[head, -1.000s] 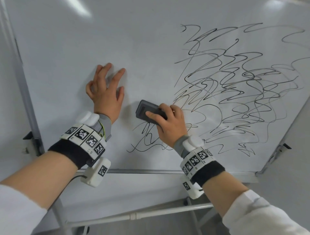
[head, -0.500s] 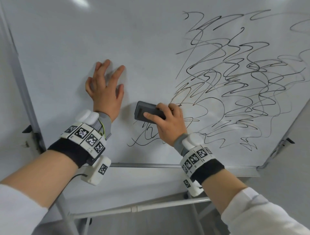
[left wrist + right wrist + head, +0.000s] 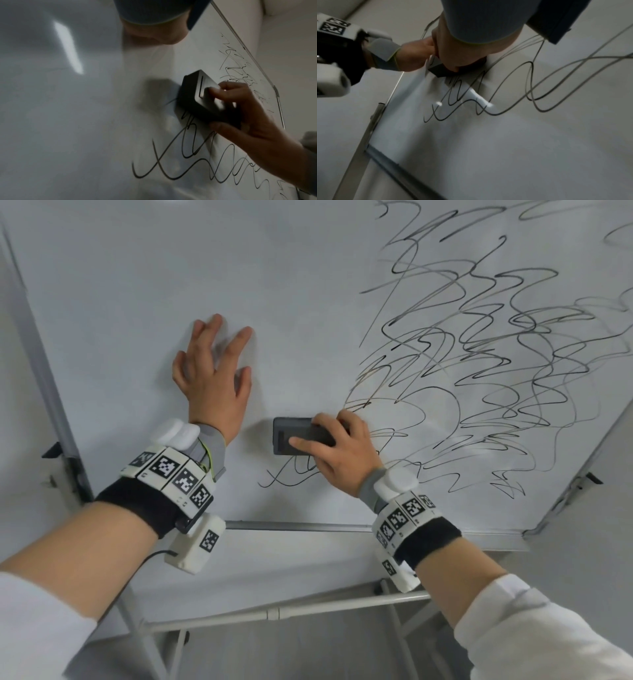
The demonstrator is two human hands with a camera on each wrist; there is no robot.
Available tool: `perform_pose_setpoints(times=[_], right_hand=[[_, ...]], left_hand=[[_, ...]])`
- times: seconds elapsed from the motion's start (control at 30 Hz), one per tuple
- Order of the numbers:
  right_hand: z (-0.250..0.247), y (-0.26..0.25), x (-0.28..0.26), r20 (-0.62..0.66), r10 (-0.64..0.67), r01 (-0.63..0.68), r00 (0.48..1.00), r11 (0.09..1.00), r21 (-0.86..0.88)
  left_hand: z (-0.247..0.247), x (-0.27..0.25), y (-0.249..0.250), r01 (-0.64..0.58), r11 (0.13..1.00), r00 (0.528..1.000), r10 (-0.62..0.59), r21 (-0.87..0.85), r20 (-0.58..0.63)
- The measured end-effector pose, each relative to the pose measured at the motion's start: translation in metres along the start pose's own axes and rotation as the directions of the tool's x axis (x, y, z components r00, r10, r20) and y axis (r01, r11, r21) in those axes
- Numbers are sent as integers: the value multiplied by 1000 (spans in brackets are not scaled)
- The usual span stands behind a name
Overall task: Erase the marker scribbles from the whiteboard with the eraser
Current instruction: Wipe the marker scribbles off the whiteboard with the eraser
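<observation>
Whiteboard [image 3: 144,302] fills my head view, tilted, with black marker scribbles [image 3: 486,364] covering its right half and the left half bare. My right hand [image 3: 342,453] grips the eraser [image 3: 294,436], a dark rectangular block, fingers curled over its top edge and thumb laid across its back; so that grip is pinching the eraser. Eraser sits flat against the board at the lower left edge of the scribbles, just above a loose tail of looping lines [image 3: 291,477] near the bottom frame [image 3: 291,525].

Left wrist view shows the same eraser [image 3: 200,100] face down on the board, the right hand [image 3: 254,129] wrapped round it from the right, thick loops [image 3: 180,162] below it. Picture is somewhat blurred.

Right wrist view: only a dark corner of the eraser [image 3: 439,69] shows under the heel of my right hand [image 3: 462,58], with lines [image 3: 505,94] running away to the right.

My left hand [image 3: 214,381] rests flat on the bare board, left of the eraser and apart from it, fingers spread and straight, holding nothing; that grip is spread. Both wrists carry white marker-tagged bands [image 3: 171,470]. Below the board I see a grey stand bar [image 3: 274,611]. White sleeves [image 3: 548,642] at the bottom corners.
</observation>
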State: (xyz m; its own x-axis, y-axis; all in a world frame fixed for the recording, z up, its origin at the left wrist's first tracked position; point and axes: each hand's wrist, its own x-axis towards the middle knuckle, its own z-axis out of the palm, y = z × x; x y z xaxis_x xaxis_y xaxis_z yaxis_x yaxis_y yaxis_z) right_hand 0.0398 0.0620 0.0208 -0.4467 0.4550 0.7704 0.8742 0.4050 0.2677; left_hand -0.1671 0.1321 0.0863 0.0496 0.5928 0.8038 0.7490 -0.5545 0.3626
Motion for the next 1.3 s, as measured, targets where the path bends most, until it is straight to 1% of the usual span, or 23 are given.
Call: perform_pose_setpoints(times=[0.07, 0.1, 0.2, 0.27, 0.33, 0.5, 0.6, 0.77, 0.87, 1.0, 1.07, 1.2, 1.3], right_hand=[[-2, 3, 2, 6, -28, 28, 1000, 1000, -4], [-4, 5, 8, -11, -32, 32, 999, 999, -7], [-10, 11, 28, -73, -4, 3, 997, 1000, -21], [-8, 10, 28, -80, 8, -10, 997, 1000, -27], [-2, 6, 16, -57, -8, 6, 998, 999, -31], [7, -3, -19, 57, -80, 83, 995, 996, -36], [3, -1, -9, 65, -94, 95, 994, 995, -28], [-5, -3, 33, 4, -14, 14, 1000, 1000, -24], [-2, -5, 26, 17, -39, 39, 999, 999, -14], [1, -9, 3, 120, -126, 127, 985, 992, -1], [0, -9, 9, 135, -132, 132, 982, 991, 12], [-1, -11, 32, 124, -113, 113, 986, 994, 3], [1, -11, 28, 127, -110, 110, 986, 994, 8]], left_hand=[[1, -3, -1, 0, 1000, 1000, 0, 5, 3], [1, -4, -1, -1, 1000, 1000, 1, 6, 1], [2, -6, 0, 3, 1000, 1000, -3, -2, -1], [3, -8, -1, 3, 1000, 1000, -3, -3, 2], [4, -10, -4, 0, 1000, 1000, 0, 1, 9], [6, -19, -10, -2, 1000, 1000, 2, 18, 24], [5, -21, -12, -14, 1000, 1000, 13, 15, 26], [5, -23, -13, -17, 1000, 999, 17, 16, 32], [4, -23, -16, -36, 999, 999, 36, 11, 28], [2, -25, -20, -57, 998, 998, 57, 4, 21], [2, -25, -20, -57, 998, 998, 57, 1, 21], [3, -26, -22, -58, 998, 998, 58, -9, 21], [3, -28, -21, -63, 998, 998, 63, -11, 28]])
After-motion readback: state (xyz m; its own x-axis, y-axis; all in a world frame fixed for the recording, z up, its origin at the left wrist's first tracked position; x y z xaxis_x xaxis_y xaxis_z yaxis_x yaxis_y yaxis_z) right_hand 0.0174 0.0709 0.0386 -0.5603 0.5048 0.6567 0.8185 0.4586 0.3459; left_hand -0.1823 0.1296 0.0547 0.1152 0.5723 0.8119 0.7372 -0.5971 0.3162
